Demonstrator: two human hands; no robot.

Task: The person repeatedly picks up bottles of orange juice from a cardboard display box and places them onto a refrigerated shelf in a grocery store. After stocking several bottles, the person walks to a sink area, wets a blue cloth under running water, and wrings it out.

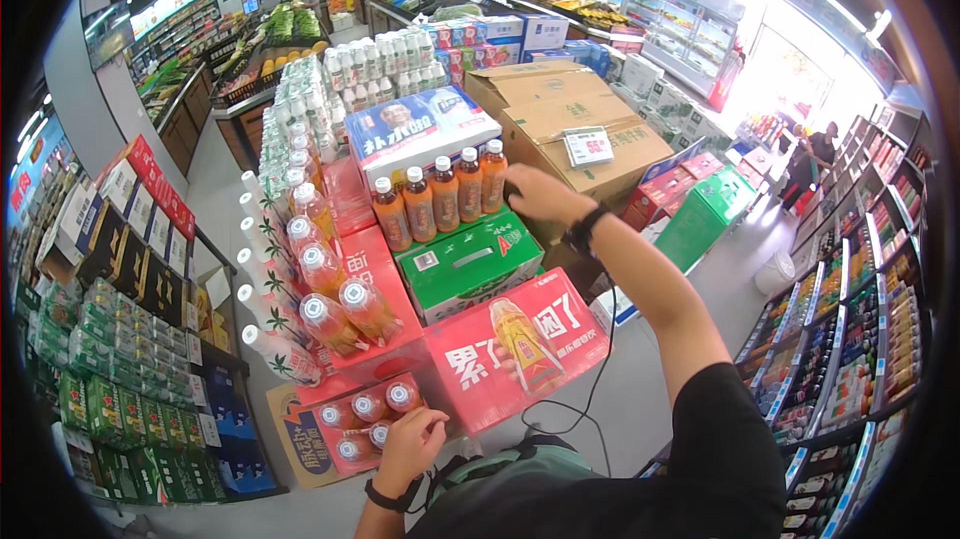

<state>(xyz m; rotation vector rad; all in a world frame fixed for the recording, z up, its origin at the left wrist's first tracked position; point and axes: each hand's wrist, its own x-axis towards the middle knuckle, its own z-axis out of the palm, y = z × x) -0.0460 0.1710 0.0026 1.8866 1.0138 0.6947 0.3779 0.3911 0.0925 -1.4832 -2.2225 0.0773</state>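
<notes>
My right hand [546, 194] is at the right end of a row of several orange drink bottles [445, 198] with white caps. Its fingertips meet the side of the end bottle [492, 177]; whether they grip it is unclear. The row stands upright on a green carton [469, 258] with a carry handle, against a blue-and-white carton [420, 126]. Lower down, my left hand [411, 440] hovers at or rests on the edge of a red carton holding capped bottles [367, 408]. Its fingers are loosely bent, with nothing visible in them.
A red drink carton [517, 348] lies before me. More bottles [330, 314] and white bottles [277, 351] line the left side. Brown cardboard boxes [570, 119] bear a price sign [588, 147]. A black cable [592, 404] hangs by my body. Stocked shelves [847, 344] flank the right.
</notes>
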